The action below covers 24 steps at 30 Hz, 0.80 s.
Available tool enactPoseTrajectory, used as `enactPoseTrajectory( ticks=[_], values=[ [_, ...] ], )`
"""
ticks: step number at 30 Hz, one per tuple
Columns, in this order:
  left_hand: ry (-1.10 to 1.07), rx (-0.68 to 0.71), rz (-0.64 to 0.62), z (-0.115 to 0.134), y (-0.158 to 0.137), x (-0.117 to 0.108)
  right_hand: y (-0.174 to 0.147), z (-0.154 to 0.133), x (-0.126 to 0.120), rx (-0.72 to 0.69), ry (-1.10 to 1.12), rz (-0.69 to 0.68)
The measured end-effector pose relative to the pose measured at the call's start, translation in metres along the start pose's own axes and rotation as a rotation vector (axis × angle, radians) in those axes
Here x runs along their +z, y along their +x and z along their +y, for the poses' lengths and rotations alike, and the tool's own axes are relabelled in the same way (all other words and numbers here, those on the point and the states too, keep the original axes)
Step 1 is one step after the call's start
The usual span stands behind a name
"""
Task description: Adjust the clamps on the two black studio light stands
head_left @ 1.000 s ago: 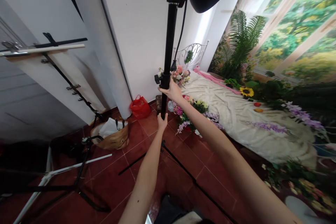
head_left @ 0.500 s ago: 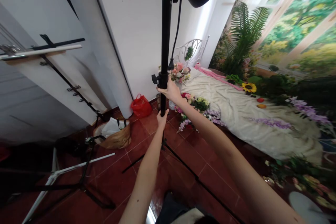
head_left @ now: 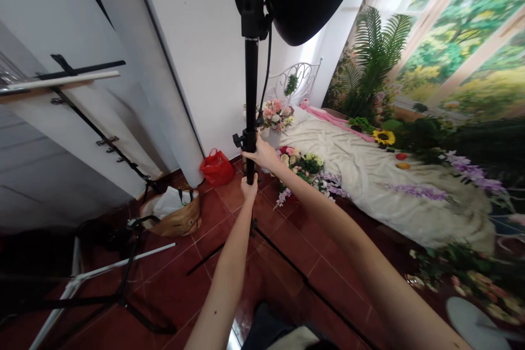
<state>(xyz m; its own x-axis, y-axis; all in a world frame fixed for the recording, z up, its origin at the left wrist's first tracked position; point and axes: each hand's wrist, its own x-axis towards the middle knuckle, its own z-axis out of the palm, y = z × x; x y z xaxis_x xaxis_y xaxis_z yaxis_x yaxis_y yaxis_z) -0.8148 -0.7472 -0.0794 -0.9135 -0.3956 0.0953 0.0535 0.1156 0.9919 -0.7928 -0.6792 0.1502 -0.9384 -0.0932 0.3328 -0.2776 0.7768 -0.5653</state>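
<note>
A black light stand (head_left: 251,82) rises upright in front of me, carrying a black lamp reflector (head_left: 314,0) at its top. My right hand (head_left: 262,154) is closed round the pole just beneath a black locking knob (head_left: 238,140). Lower down, my left hand (head_left: 249,188) grips the same pole, fingers wrapped about it. A dark cable (head_left: 268,71) hangs from the lamp along the pole's right side. The stand's thin legs (head_left: 283,254) spread over the tiles below my hands.
A bed with a cream blanket (head_left: 324,136) and scattered flowers lies to the right. Left of the stand are a red bag (head_left: 217,168) and a wicker basket (head_left: 180,219). Other stand legs (head_left: 123,295) cross the floor at lower left. A white wall (head_left: 197,38) stands behind.
The lamp and the upper pole sit lower in view, with more of the lamp head showing. Both hands keep their grip on the pole; the whole view has shifted slightly.
</note>
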Motion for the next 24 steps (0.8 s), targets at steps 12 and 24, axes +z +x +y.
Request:
enactPoseTrajectory(
  ticks=[12,24],
  values=[
    [-0.014,0.053,-0.019,-0.001,-0.002,-0.001,-0.039,0.091,0.031,-0.241,0.242,-0.241],
    [-0.017,0.017,-0.008,-0.011,0.003,0.001,-0.091,0.140,0.129,-0.087,0.249,-0.087]
  ],
)
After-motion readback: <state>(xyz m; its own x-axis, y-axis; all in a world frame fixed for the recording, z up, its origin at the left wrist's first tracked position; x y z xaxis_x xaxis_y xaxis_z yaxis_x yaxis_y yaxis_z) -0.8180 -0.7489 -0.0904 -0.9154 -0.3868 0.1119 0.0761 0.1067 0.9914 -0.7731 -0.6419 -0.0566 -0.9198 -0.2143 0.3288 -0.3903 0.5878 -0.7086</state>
